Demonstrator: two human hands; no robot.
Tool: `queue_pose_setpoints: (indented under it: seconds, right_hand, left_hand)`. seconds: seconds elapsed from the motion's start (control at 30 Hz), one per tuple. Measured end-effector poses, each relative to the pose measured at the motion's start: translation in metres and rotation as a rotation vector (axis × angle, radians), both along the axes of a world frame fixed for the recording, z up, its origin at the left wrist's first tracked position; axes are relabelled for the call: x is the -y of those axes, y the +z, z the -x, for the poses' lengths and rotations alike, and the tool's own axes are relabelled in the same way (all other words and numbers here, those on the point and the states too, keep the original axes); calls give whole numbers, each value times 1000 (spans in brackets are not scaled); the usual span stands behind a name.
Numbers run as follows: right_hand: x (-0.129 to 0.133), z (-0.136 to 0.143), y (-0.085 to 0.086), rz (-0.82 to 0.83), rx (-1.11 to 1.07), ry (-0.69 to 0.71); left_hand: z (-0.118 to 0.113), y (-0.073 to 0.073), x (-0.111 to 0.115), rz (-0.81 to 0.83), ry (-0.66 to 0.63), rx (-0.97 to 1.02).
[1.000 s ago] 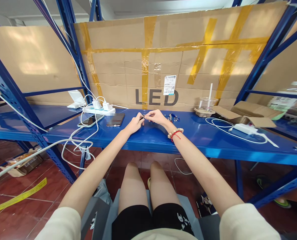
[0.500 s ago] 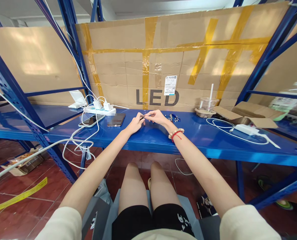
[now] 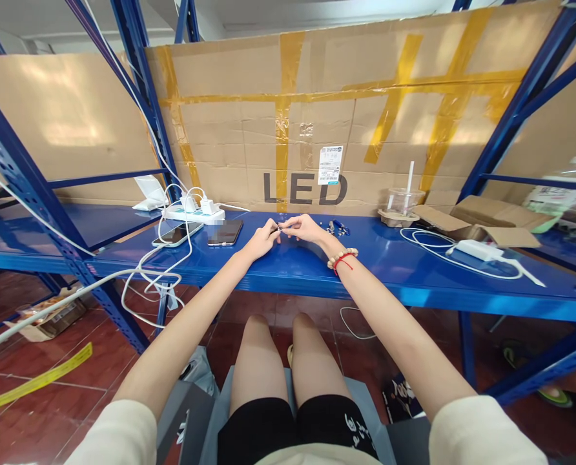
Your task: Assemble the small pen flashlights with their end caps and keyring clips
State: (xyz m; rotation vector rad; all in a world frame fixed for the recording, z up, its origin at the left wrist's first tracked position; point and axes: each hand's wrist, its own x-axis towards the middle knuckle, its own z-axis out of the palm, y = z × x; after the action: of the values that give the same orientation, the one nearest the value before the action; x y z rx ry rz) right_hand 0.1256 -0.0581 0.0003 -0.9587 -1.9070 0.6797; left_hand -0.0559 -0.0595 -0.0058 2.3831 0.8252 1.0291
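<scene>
Blue steel shelving serves as your surface (image 3: 389, 271), backed by taped cardboard (image 3: 317, 110) printed "LED". Your left hand (image 3: 260, 241) and right hand (image 3: 305, 228) meet just in front of that lettering, fingertips pinched together on a tiny dark part (image 3: 279, 228) held just above the surface; it is too small to tell what it is. Both sets of fingers are closed to a fine pinch. A bead bracelet (image 3: 342, 258) sits on your right wrist. Left of your hands lie two phones (image 3: 225, 232) and a white power strip (image 3: 194, 212) with cables. Right of your hands sit small blue bits (image 3: 337, 227), a plastic cup (image 3: 403, 201) with a straw, and a white charger (image 3: 472, 249).
</scene>
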Motion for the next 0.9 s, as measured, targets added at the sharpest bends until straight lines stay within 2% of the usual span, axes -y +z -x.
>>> queue_pose_setpoints:
  seconds: [0.5, 0.9]
  right_hand:
    - [-5, -2, 3, -194, 141, -43]
    - [8, 5, 8, -78, 101, -72]
  left_hand:
    - [2, 0, 0, -9, -29, 4]
    - [2, 2, 2, -18, -29, 0]
